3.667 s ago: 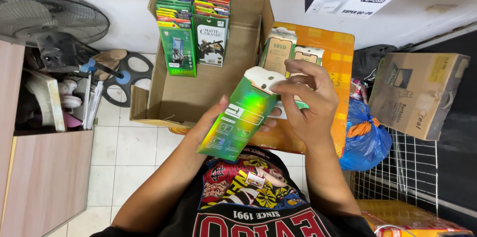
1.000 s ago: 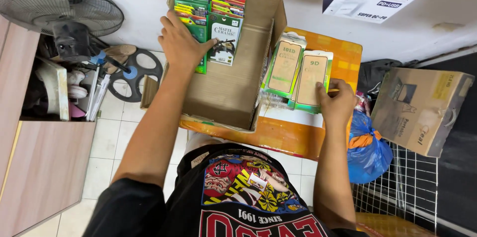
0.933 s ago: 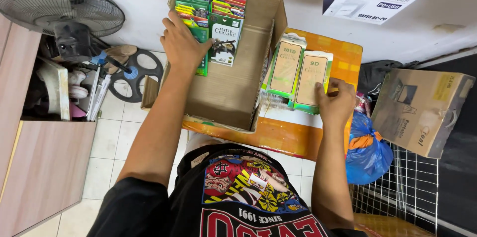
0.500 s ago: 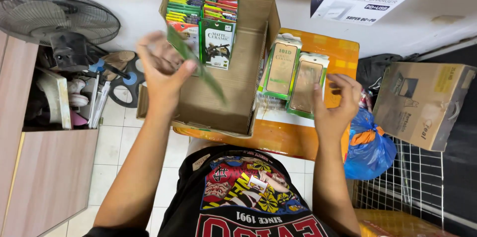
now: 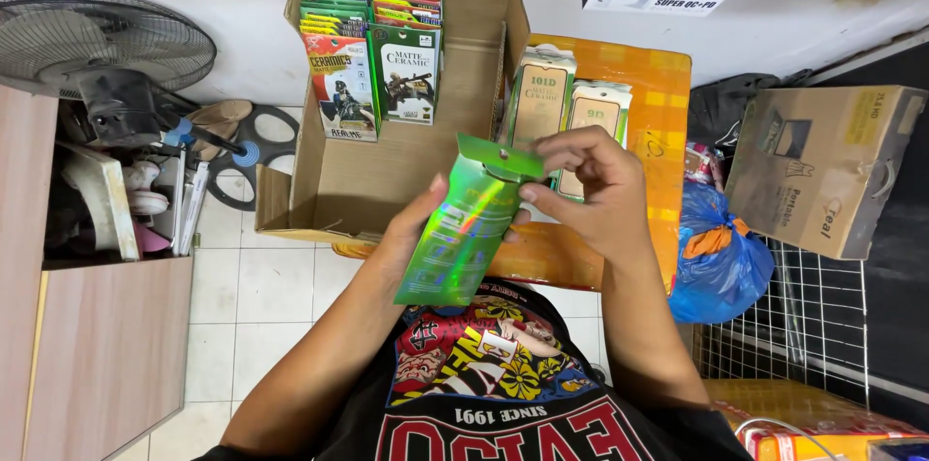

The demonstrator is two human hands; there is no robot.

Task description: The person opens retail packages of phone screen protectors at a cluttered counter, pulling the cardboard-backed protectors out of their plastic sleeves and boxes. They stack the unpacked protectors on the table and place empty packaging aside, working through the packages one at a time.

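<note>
Holding a shiny green packet (image 5: 463,234) over my lap, I cradle it in my left hand (image 5: 411,229) while my right hand (image 5: 590,190) pinches its top flap; next comes filing it, I judge, into the cardboard box (image 5: 387,180) beyond.

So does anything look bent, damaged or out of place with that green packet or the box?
Only the green packet: its top flap is folded over where the right hand pinches it, while the left hand supports it. The packets in the cardboard box stand neatly.

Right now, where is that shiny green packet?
Mid-frame, the shiny green packet rests on the left hand, its top pinched by the right hand, before the cardboard box.
</note>
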